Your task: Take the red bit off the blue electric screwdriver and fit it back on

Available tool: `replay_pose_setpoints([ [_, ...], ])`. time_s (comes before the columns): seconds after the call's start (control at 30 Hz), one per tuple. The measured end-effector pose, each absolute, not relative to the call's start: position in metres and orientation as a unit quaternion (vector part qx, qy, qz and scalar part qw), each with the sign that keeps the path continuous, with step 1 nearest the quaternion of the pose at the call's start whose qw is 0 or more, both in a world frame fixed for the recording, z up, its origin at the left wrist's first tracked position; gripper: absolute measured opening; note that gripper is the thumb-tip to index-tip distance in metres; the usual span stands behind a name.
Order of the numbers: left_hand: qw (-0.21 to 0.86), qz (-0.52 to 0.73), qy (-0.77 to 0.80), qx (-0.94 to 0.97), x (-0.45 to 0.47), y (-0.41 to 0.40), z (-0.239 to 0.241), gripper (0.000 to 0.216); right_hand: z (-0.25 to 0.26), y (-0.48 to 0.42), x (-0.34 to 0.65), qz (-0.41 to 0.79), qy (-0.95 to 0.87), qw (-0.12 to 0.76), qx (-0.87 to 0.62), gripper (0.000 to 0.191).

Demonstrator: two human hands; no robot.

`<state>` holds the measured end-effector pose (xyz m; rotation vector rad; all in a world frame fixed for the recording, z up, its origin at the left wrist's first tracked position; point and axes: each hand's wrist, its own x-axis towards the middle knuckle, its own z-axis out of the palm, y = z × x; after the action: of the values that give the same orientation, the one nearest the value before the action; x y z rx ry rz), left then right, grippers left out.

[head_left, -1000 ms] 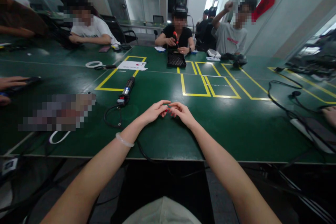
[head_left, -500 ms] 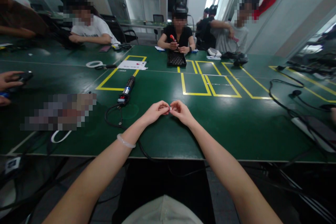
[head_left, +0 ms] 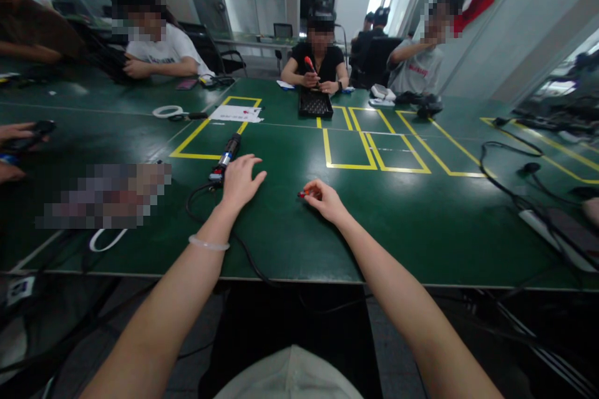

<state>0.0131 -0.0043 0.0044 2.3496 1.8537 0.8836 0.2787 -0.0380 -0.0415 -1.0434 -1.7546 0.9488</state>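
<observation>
My left hand (head_left: 241, 181) is over the green table (head_left: 276, 230), fingers stretched and apart, with nothing in it. Just beside it lies a black and silver cylindrical tool (head_left: 228, 151) that looks like an electric screwdriver, with a cord running from its near end. Whether the hand touches the tool, I cannot tell. To the right, my right hand (head_left: 325, 199) pinches a small red and black piece (head_left: 302, 194) between thumb and fingers. Its exact kind is too small to make out, and the fingers cover part of it.
A paper sheet (head_left: 236, 113) and a white ring-shaped item (head_left: 168, 112) lie farther back. Yellow tape (head_left: 350, 167) marks rectangles on the table. Opposite, a person works over a black tray (head_left: 316, 105). Black cables (head_left: 505, 174) run along the right, and a black cord (head_left: 250, 255) crosses near the front edge.
My left hand has let go of the small piece and moved left and up to beside the cylindrical tool, opening. My right hand stays in place, keeping the piece.
</observation>
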Motion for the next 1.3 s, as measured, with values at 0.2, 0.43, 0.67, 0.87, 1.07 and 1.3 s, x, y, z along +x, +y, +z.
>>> replay_pose_setpoints([
  [0.2,0.022,0.131,0.770,0.624,-0.061,0.012,0.005,0.068,-0.045,-0.037,0.278,0.361,-0.710,0.423,-0.432,0.028],
  [0.43,0.055,0.115,0.748,0.651,-0.056,0.011,0.004,0.064,-0.046,-0.036,0.278,0.364,-0.714,0.414,-0.432,0.025],
  [0.67,0.029,0.109,0.701,0.704,-0.002,-0.007,-0.003,0.057,-0.045,-0.036,0.278,0.336,-0.714,0.436,-0.433,0.020],
  [0.87,-0.004,0.092,0.645,0.758,0.060,-0.034,0.002,0.057,-0.047,-0.035,0.277,0.364,-0.697,0.456,-0.417,0.022],
  [1.07,-0.006,0.099,0.572,0.814,0.090,-0.051,0.001,0.055,-0.049,-0.033,0.279,0.336,-0.714,0.463,-0.403,0.010],
  [1.3,0.012,0.117,0.539,0.834,0.095,-0.055,-0.004,0.059,-0.045,-0.036,0.280,0.285,-0.758,0.414,-0.415,0.008],
])
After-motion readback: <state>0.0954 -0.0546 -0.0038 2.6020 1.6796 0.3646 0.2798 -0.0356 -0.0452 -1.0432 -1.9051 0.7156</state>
